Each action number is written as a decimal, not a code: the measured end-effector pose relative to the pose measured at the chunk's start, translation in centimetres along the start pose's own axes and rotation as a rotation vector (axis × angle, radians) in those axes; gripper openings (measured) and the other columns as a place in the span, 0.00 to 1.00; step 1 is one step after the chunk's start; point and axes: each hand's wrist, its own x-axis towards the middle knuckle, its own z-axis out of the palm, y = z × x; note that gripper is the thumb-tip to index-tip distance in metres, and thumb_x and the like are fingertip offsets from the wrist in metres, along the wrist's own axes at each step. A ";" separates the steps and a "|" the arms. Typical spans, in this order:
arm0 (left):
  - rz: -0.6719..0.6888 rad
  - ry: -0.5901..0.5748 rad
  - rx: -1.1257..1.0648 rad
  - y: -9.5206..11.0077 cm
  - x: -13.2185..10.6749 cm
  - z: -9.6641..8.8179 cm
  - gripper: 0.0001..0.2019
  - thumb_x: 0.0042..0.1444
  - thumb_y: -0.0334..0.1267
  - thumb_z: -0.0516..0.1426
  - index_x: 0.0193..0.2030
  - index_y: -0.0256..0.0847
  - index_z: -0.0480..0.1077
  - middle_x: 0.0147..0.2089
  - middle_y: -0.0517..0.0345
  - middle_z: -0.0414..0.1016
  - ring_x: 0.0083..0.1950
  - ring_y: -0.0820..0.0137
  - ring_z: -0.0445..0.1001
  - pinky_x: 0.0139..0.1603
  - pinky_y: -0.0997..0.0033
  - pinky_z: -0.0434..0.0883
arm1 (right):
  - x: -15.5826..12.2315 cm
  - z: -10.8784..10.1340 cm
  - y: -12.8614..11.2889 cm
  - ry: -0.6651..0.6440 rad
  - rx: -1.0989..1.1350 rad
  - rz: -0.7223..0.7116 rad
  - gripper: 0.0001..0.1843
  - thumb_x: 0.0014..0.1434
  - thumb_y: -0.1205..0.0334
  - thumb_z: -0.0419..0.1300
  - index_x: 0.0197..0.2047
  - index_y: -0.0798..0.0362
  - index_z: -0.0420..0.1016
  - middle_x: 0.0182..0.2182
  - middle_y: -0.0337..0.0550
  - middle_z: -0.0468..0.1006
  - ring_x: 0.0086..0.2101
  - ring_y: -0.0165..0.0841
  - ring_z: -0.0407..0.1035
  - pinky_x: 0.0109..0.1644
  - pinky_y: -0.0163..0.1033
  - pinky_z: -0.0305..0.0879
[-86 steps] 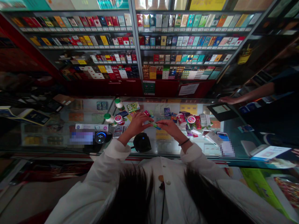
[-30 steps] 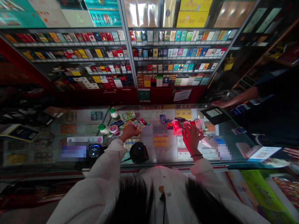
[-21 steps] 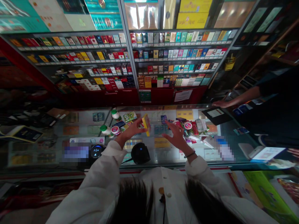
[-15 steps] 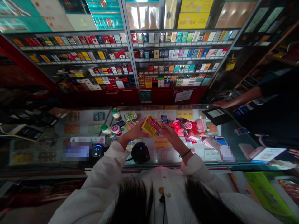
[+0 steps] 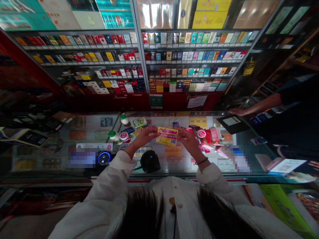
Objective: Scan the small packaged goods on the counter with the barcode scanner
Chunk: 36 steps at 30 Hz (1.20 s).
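Between both hands, above the glass counter, I hold a small yellow-and-pink candy packet (image 5: 167,136), its printed face toward me. My left hand (image 5: 145,136) pinches its left edge. Its right edge is gripped by my right hand (image 5: 188,138), with a dark band on that wrist. Left of the packet stand white bottles with green caps (image 5: 124,120) and a round tub with a pink-and-white lid (image 5: 124,137). Just past my right hand lies a pile of small sweets, among them another round tub (image 5: 201,133). A black scanner-like device (image 5: 150,161) sits below the packet.
The glass counter (image 5: 164,167) spans the view, with shelves of cigarette packs (image 5: 189,56) behind it. At left is a device with a lit blue ring (image 5: 104,158). Another person's hand (image 5: 236,112) rests by a dark tray (image 5: 233,124) at right.
The packet has turned from a tilt to nearly level, its face now more toward me. My right hand has shifted slightly right along with its edge.
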 end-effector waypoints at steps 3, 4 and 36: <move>0.012 0.005 0.042 -0.8 0.6 -0.2 0.22 0.57 0.56 0.64 0.47 0.38 0.82 0.47 0.52 0.84 0.48 0.63 0.79 0.52 0.65 0.75 | 0.1 -0.2 -0.2 -0.055 -0.060 -0.029 0.24 0.58 0.44 0.66 0.54 0.46 0.81 0.43 0.42 0.86 0.43 0.39 0.79 0.48 0.44 0.74; 0.019 -0.002 0.043 -1.1 0.8 -0.2 0.22 0.57 0.56 0.64 0.47 0.38 0.81 0.47 0.52 0.84 0.48 0.63 0.79 0.52 0.66 0.75 | 0.0 -0.4 -0.2 -0.057 -0.109 -0.043 0.23 0.59 0.43 0.65 0.52 0.46 0.82 0.43 0.43 0.86 0.42 0.39 0.79 0.49 0.45 0.74; 0.213 -0.481 0.124 -3.0 2.2 -0.3 0.15 0.64 0.46 0.62 0.50 0.39 0.82 0.48 0.49 0.84 0.50 0.64 0.81 0.54 0.67 0.75 | -6.2 2.4 1.3 -0.174 -0.814 -0.362 0.17 0.66 0.55 0.66 0.58 0.34 0.79 0.44 0.38 0.86 0.46 0.37 0.74 0.60 0.52 0.45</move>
